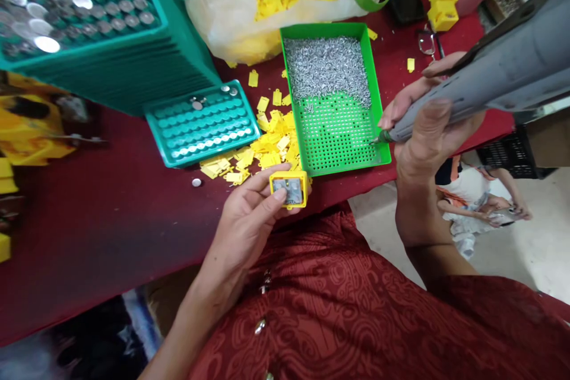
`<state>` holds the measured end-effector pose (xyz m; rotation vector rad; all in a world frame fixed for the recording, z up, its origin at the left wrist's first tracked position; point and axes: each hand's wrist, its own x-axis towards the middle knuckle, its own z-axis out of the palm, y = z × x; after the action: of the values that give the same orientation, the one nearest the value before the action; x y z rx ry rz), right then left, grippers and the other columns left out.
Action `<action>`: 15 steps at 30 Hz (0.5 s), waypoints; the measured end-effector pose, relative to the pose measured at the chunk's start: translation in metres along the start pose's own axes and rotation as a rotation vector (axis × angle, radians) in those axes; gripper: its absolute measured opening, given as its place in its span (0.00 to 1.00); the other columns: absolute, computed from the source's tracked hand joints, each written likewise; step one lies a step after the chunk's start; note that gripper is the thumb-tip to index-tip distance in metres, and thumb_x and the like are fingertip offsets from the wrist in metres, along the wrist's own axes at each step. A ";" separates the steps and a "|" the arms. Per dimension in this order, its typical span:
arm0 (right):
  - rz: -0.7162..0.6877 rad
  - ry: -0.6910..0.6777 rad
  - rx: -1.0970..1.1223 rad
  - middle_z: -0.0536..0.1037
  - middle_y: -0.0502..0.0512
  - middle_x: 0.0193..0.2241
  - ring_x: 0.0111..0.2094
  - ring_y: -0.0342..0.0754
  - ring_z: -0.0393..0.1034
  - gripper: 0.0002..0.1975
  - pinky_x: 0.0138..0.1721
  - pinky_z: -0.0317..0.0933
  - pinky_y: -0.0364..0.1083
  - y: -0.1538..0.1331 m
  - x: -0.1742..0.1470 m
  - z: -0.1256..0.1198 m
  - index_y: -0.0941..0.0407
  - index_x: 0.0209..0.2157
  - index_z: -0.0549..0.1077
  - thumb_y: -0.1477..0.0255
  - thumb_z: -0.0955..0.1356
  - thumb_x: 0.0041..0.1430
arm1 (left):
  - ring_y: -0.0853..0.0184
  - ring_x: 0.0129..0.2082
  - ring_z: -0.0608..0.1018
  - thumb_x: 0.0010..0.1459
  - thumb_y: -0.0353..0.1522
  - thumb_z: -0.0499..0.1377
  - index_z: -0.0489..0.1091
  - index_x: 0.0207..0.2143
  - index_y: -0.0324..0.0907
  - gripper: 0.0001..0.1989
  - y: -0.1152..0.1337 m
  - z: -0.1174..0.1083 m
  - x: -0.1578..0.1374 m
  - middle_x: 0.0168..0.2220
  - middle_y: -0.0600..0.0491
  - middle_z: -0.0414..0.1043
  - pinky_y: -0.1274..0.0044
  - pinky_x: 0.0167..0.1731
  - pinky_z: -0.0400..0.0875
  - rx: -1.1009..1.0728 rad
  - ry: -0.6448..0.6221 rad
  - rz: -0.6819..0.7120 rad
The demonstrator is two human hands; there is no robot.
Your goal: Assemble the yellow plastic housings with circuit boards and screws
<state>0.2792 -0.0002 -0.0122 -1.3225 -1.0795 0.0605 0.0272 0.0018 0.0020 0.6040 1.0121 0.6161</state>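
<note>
Near the table's front edge, my left hand [249,219] pinches a small square yellow plastic housing [305,190] with a grey part inside, thumb resting on the grey part. My right hand [427,130] is wrapped round a grey electric screwdriver [481,80], which slants down to the left. Its bit tip [376,140] is over the right part of a green perforated tray [385,142]. Small silver screws [329,68] fill the far half of that tray. Loose flat yellow covers [276,142] lie heaped between the tray and my left hand.
A teal tray [200,124] with button cells stands left, beside a tall stack of teal trays [178,65]. A plastic bag [209,18] of yellow pieces is behind. Yellow housings [443,6] and glasses [426,43] lie far right. Another person [472,196] sits beyond the table.
</note>
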 end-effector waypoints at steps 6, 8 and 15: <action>0.048 -0.035 -0.023 0.67 0.43 0.24 0.17 0.43 0.59 0.36 0.20 0.57 0.49 0.000 -0.001 0.001 0.47 0.46 0.59 0.30 0.66 0.61 | 0.65 0.33 0.89 0.45 0.35 0.83 0.85 0.45 0.41 0.23 0.002 0.004 0.001 0.38 0.49 0.89 0.83 0.31 0.85 -0.003 -0.004 -0.015; -0.001 -0.041 0.050 0.67 0.42 0.23 0.17 0.43 0.59 0.31 0.20 0.58 0.47 -0.001 0.000 0.001 0.47 0.46 0.61 0.35 0.68 0.64 | 0.65 0.33 0.89 0.45 0.35 0.83 0.85 0.45 0.42 0.24 0.003 0.005 0.000 0.38 0.49 0.89 0.82 0.30 0.85 -0.004 -0.004 -0.017; -0.092 0.016 0.148 0.66 0.40 0.22 0.17 0.40 0.62 0.27 0.17 0.57 0.43 0.000 0.003 0.007 0.49 0.46 0.65 0.41 0.71 0.66 | 0.65 0.34 0.89 0.46 0.35 0.83 0.84 0.46 0.40 0.25 0.001 0.004 -0.002 0.39 0.48 0.89 0.81 0.32 0.86 -0.012 -0.021 -0.002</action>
<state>0.2765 0.0065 -0.0114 -1.1375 -1.0993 0.0602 0.0296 0.0008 0.0058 0.5973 0.9889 0.6126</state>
